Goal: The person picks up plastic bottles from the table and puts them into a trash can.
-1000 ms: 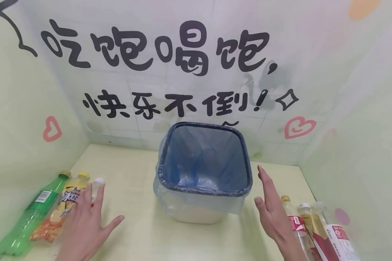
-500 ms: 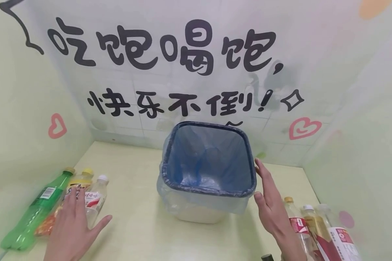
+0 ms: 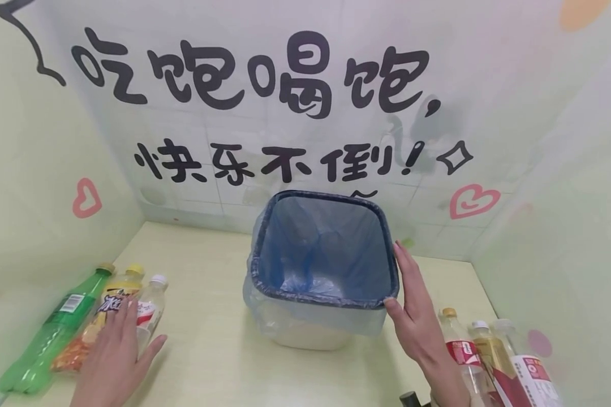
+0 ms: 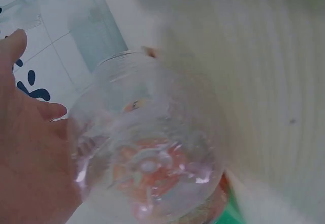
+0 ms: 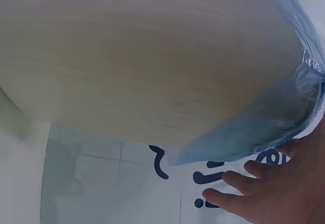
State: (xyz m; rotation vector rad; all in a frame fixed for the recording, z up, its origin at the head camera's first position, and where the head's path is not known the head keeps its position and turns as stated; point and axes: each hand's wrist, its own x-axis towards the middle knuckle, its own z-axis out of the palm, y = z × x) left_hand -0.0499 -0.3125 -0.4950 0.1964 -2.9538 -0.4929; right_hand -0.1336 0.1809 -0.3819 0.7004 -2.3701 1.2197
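Note:
A square bin lined with a translucent blue bag (image 3: pixel 322 319) stands mid-table, mouth up, with nothing but the liner visible inside. Beside its right rim is my right hand (image 3: pixel 420 319), thumb at the front corner and straight fingers along the side. The right wrist view shows those fingers (image 5: pixel 238 183) extended close to the bag's edge. At left, my straight-fingered left hand (image 3: pixel 114 353) lies over a drink bottle with an orange label (image 3: pixel 89 333) and a clear bottle with a white-and-red label (image 3: pixel 155 305). The clear bottle's base (image 4: pixel 150 168) fills much of the left wrist view.
A green bottle (image 3: pixel 56 333) lies at the far left. Several bottles lie by the right wall, among them a red-labelled one (image 3: pixel 462 351), a gold one (image 3: pixel 489 345) and a white-labelled one (image 3: pixel 532 373). Printed walls (image 3: pixel 265 220) enclose the table (image 3: pixel 203 316).
My right hand has moved in to the bin's right rim. The left hand has shifted slightly left and down over the bottles, showing more of the clear one. The bin stays in place.

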